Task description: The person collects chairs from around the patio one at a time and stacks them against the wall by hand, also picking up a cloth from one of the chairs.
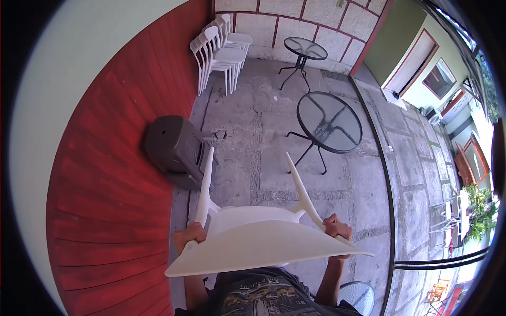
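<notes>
A white plastic chair is held up in front of my body. Its broad curved panel is nearest my chest, and two legs stick out forward, away from me. My left hand is closed around the chair's frame on the left side. On the opposite side, my right hand grips the frame with its fingers wrapped round it. Parts of both forearms are hidden behind the panel.
A dark brown speaker-like box stands left by the red wall. Stacked white chairs are farther back. Ahead are two round glass tables, with another glass tabletop low right. A dark floor rail runs along the right.
</notes>
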`<control>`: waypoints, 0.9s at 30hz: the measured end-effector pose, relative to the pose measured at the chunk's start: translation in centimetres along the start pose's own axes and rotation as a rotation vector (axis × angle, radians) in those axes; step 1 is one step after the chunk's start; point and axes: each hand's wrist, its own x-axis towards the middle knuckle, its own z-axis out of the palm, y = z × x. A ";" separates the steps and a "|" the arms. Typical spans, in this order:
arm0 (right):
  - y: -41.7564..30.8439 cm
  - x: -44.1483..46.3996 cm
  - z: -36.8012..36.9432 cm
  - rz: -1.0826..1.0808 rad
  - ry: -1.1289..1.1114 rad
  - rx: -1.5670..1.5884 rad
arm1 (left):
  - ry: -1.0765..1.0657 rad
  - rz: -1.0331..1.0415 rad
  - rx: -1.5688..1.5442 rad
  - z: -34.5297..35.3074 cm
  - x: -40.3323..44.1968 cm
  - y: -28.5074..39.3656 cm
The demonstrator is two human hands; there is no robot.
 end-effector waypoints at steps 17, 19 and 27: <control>16.1 28.6 5.1 -0.016 0.102 -0.124 | -0.064 0.106 -0.089 1.7 33.4 -17.7; 17.6 30.5 4.9 -0.007 0.148 -0.137 | -0.112 0.118 -0.094 2.6 37.3 -18.7; 26.8 42.7 4.2 -0.001 0.199 -0.076 | -0.186 0.085 -0.024 7.1 51.1 -24.7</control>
